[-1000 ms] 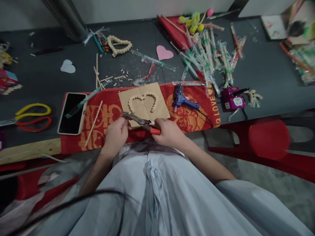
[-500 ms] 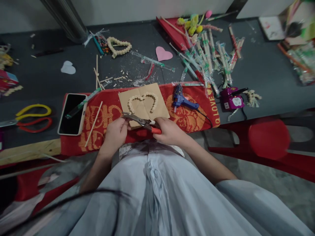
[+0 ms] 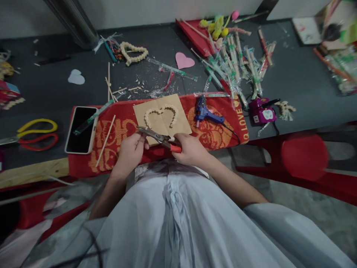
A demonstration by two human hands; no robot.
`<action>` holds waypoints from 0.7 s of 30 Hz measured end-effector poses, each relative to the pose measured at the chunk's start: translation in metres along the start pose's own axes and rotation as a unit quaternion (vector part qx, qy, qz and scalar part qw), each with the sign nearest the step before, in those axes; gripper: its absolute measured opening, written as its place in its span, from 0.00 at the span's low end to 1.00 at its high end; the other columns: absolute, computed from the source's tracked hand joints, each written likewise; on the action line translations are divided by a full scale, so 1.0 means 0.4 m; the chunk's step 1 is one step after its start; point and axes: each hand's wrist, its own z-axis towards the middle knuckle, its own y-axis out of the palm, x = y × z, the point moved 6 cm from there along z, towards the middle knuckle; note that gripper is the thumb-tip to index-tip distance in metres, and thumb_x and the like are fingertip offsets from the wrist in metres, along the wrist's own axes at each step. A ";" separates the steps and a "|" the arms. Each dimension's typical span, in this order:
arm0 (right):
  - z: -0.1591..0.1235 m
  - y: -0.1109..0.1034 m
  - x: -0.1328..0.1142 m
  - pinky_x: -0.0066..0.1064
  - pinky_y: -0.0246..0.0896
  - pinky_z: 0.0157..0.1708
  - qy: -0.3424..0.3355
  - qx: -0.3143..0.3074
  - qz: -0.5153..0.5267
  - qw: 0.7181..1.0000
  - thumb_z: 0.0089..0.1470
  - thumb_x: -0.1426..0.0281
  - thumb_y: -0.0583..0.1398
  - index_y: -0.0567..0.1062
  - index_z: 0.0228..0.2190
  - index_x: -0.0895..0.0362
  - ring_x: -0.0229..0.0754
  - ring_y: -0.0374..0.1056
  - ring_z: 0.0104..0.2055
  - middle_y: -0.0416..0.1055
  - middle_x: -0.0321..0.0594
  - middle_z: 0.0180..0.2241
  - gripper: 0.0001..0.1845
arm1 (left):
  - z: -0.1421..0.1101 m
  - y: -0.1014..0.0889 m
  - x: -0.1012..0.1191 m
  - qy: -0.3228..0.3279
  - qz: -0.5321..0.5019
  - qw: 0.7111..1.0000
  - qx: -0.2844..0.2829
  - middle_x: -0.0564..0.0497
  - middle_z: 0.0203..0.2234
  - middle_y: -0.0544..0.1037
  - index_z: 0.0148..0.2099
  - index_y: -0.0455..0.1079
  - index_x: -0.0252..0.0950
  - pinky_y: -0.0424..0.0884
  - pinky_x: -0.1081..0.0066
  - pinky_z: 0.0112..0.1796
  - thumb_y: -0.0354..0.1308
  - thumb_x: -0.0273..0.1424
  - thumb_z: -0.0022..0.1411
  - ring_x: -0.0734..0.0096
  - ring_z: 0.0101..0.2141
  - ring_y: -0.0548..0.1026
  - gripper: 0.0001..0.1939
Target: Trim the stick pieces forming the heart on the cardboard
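My right hand [image 3: 191, 148] is closed around the handles of a pair of red-handled pliers [image 3: 157, 137], whose dark metal jaws point left. Close under the jaws, my left hand [image 3: 131, 150] has its fingers pinched together. Whatever is between those fingers is too small to make out. Just beyond both hands, a creased brown paper sheet [image 3: 182, 121] carries an open heart outline [image 3: 148, 115] built from small pale pieces, its lower point not closed. The sheet lies on a red towel [image 3: 122, 139] with orange patterns. One thin pale stick [image 3: 106, 140] rests on the towel at left.
Right of the paper lies a blue glue gun [image 3: 208, 113]. A phone [image 3: 81, 130] and large scissors [image 3: 37, 134] lie left. Farther back are a finished-looking heart frame [image 3: 134, 54], a pink paper heart [image 3: 184, 60], and several wrapped sticks [image 3: 234, 59]. A red stool [image 3: 305, 156] stands right.
The pliers and both hands shift very slightly left in view, along with the whole scene. Both hands keep the same grip.
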 end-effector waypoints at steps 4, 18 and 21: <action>0.006 -0.005 0.020 0.30 0.44 0.25 0.048 0.019 -0.011 0.999 0.47 0.65 0.53 0.67 0.27 0.57 0.42 0.64 0.26 0.71 0.42 0.25 0.08 | -0.003 0.010 0.015 0.023 -0.004 1.000 -0.019 0.53 0.21 0.73 0.29 0.66 0.36 0.66 0.74 0.32 0.42 0.38 0.66 0.74 0.26 0.72 0.18; 0.030 -0.030 0.046 0.28 0.43 0.25 0.056 0.000 0.025 0.998 0.45 0.67 0.53 0.61 0.25 0.55 0.39 0.59 0.25 0.67 0.40 0.24 0.05 | 0.071 -0.124 0.006 -0.029 0.247 0.968 0.041 0.51 0.26 0.74 0.35 0.68 0.37 0.59 0.71 0.30 0.43 0.40 0.64 0.70 0.27 0.70 0.16; 0.033 -0.022 0.041 0.28 0.43 0.25 0.048 -0.007 0.045 0.998 0.45 0.67 0.53 0.59 0.25 0.55 0.38 0.58 0.25 0.65 0.39 0.23 0.05 | 0.148 -0.202 -0.012 -0.040 0.328 0.942 0.059 0.49 0.28 0.75 0.38 0.69 0.37 0.57 0.70 0.30 0.43 0.39 0.64 0.67 0.29 0.70 0.16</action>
